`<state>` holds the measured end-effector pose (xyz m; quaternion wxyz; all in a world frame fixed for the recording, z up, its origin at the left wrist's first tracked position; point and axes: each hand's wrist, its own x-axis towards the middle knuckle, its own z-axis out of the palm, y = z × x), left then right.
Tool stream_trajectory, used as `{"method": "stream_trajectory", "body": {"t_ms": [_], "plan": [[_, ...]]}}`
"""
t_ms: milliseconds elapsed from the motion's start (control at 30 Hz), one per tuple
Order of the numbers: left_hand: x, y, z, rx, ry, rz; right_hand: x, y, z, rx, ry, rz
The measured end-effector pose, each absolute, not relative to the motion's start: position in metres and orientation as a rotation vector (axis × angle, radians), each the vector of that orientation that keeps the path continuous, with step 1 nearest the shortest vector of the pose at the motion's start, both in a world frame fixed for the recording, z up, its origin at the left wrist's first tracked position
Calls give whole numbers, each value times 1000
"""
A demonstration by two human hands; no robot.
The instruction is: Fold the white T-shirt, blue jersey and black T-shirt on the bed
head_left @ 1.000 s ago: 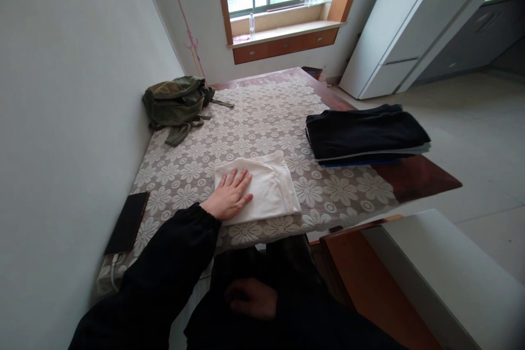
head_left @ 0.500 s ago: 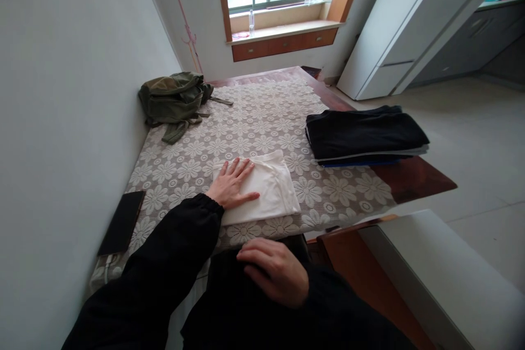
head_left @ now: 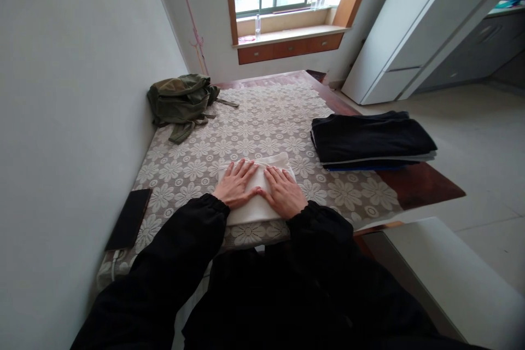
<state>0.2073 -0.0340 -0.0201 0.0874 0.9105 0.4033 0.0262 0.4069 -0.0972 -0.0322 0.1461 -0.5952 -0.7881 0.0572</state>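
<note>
A folded white cloth point(head_left: 252, 212) lies on the lace-covered table point(head_left: 246, 131) near its front edge. My left hand point(head_left: 235, 185) rests flat on the left part of the cloth, fingers spread. On the cloth's right part lies my right hand point(head_left: 282, 191), palm down with its fingers stretched out. The two thumbs meet or nearly meet at the middle. Neither hand grips anything, and both cover much of the cloth.
A stack of dark folded clothes point(head_left: 369, 139) sits at the table's right side. A green backpack point(head_left: 180, 99) leans by the wall at the back left. A dark phone point(head_left: 129, 220) with a white cable lies at the front left.
My right hand has moved up and forward from in front of my body onto the white cloth, its fingers now extended. My left hand stays on the cloth. The view has shifted slightly.
</note>
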Motion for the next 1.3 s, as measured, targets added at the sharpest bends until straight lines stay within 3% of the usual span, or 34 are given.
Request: {"method": "stream_trajectory", "body": {"t_ms": [700,1000,1300], "plan": [[210,-34,-22,2650,1314,140,434,-118,-35,-1836,-2257,5],[209,-32,-26,2679,1290,143,416,-87,-13,-1759,-2326,-16],[208,-30,-32,2682,1286,174,403,-65,-35,-1581,-2358,136]]}}
